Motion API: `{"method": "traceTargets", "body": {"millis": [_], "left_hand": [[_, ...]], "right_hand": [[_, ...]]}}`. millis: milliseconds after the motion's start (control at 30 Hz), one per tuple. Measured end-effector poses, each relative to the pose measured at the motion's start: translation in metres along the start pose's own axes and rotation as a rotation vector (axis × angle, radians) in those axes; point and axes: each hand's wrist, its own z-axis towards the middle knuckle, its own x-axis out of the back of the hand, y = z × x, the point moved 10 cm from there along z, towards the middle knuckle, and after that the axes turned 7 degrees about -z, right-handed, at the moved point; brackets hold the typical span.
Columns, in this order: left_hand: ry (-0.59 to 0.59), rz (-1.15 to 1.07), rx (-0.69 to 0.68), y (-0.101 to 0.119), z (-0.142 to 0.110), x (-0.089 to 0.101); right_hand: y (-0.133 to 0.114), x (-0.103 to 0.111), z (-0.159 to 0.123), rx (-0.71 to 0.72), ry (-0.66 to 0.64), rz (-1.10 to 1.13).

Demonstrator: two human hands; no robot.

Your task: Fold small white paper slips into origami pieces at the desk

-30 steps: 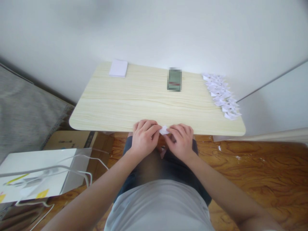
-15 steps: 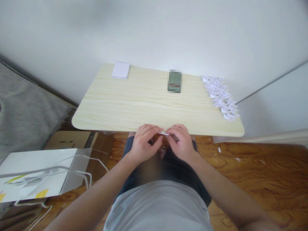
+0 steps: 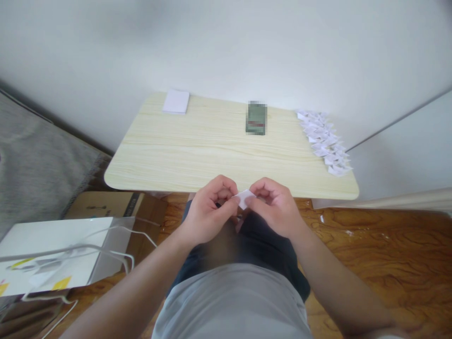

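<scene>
Paper, pinched by left hand and right hand, points one corner toward the shirt, long axis unclear.

Paper piece: small, white, angular in outline, folds too small to tell; pinched between left hand and right hand, by near edge of worktop.

The pale wood-grain tabletop, its near corners rounded, carries a stack of white paper at the far left, a green rectangular object — pixelated — near the far edge, and crowded folded paper pieces along the right end.
</scene>
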Motion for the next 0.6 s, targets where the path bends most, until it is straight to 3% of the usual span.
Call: {"method": "traceTargets", "body": {"millis": [300,600], "left_hand": [[0.005,-0.258,-0.024,0.009,0.003,0.002],[-0.033,-0.327,0.028,0.008,-0.003,-0.003]], "right_hand": [[-0.005,-0.002,0.002,0.013,-0.031,0.221],[0.005,-0.003,0.003,-0.036,-0.055,0.317]]}}
